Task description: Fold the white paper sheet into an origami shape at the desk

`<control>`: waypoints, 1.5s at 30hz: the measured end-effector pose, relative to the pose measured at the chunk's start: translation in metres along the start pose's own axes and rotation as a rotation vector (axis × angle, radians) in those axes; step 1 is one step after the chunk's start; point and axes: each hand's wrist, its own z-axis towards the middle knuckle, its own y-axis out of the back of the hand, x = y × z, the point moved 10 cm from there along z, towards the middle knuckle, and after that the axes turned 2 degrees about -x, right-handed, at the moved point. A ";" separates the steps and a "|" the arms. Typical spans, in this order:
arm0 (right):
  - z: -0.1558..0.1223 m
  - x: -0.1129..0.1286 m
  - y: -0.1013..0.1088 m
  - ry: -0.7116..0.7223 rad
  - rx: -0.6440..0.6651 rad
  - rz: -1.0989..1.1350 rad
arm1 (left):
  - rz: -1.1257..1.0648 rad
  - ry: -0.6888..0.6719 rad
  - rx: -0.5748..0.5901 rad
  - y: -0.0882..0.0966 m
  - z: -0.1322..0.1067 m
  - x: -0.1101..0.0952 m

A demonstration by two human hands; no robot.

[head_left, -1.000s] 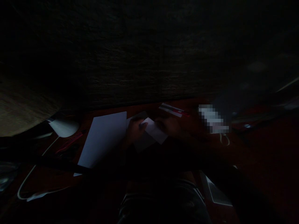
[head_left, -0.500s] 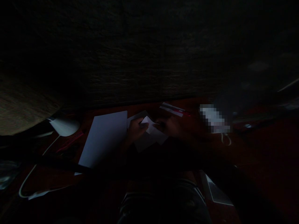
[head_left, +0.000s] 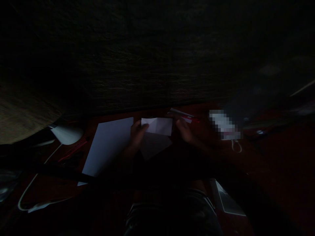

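Over the dark reddish table [head_left: 204, 109], in the head view, the left hand [head_left: 137, 133] pinches the left end of a small creased paper [head_left: 163, 126], held above a dimmer sheet [head_left: 156, 144]. The right hand [head_left: 184, 131] is just beside the opposite end; its finger spread is too dark to tell. One upright crease looks done; how much folding remains cannot be judged. The large white sheet [head_left: 110, 141] at left looks unfolded.

Dark lower garment [head_left: 197, 211] with thin pale stripes [head_left: 208, 200] at 2 edges
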 end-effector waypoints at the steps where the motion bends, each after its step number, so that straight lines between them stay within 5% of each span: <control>1: 0.000 -0.003 0.000 -0.013 0.003 0.000 | -0.034 0.016 -0.013 0.001 0.000 0.002; 8: -0.001 -0.016 -0.019 0.003 0.146 -0.154 | -0.223 0.136 0.031 -0.007 -0.002 0.016; 12: -0.001 -0.028 -0.013 -0.058 0.104 -0.303 | -0.212 0.191 0.104 -0.018 -0.007 0.019; 22: -0.001 0.000 -0.009 0.125 0.071 -0.498 | -0.110 0.242 0.123 -0.021 -0.013 0.021; 27: -0.001 0.002 -0.010 0.115 0.093 -0.499 | -0.316 0.358 0.287 -0.039 -0.017 0.024; 38: 0.004 -0.017 -0.003 -0.037 0.025 -0.249 | -0.278 0.484 0.442 -0.048 -0.030 0.034; 45: 0.008 -0.019 0.008 -0.067 -0.047 -0.238 | -0.263 0.313 0.486 -0.056 -0.031 0.018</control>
